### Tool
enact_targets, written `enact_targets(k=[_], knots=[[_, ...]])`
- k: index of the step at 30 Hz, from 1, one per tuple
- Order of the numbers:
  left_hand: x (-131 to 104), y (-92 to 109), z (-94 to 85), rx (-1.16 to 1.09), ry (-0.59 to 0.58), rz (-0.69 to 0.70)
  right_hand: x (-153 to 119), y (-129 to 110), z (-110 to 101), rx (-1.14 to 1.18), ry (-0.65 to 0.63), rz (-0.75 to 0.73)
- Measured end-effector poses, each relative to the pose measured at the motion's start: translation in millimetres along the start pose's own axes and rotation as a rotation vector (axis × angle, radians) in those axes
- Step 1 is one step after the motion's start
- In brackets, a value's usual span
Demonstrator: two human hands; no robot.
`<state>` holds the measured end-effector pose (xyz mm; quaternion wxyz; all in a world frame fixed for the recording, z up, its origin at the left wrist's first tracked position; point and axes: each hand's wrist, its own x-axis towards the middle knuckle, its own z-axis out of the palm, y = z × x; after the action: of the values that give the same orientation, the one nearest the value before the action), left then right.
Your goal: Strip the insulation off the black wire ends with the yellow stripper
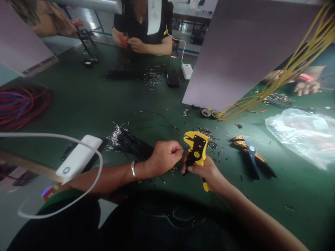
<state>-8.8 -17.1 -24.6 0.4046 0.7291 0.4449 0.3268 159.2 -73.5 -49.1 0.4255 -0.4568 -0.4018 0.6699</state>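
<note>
In my right hand [202, 167] is a yellow and black wire stripper [196, 146], its jaws pointing up and to the left. My left hand [167, 156] is closed in a pinch just left of the tool; whatever its fingertips hold is too small to make out. Beneath and behind that hand lies a bundle of black wires [133, 141] with bare silvery ends at its left. Short black offcuts [209, 137] are scattered behind the wire stripper. A second wire stripper [251, 153], orange and dark blue, rests on the table to the right.
A white power bank [80, 155] with a looping white cable stands at left, near coiled red and blue wires [23, 106]. Yellow wires [282, 76] hang beside a pale partition [222, 52]. A clear plastic bag [300, 134] lies right. Another person [142, 31] works opposite.
</note>
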Motion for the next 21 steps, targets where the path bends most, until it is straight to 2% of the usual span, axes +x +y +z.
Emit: enact_targets(k=[5, 10, 17, 21], knots=[[0, 3, 0.2, -0.061, 0.006, -0.065, 5, 2, 3, -0.07, 0.018, -0.029], [0, 9, -1.6, -0.128, -0.049, -0.117, 8, 1, 8, -0.132, 0.03, -0.047], [-1, 9, -1.4, -0.14, -0.055, -0.097, 6, -9, 13, -0.326, 0.082, -0.06], [-4, 10, -2.6, -0.13, -0.017, -0.054, 4, -7, 12, -0.462, 0.182, -0.126]])
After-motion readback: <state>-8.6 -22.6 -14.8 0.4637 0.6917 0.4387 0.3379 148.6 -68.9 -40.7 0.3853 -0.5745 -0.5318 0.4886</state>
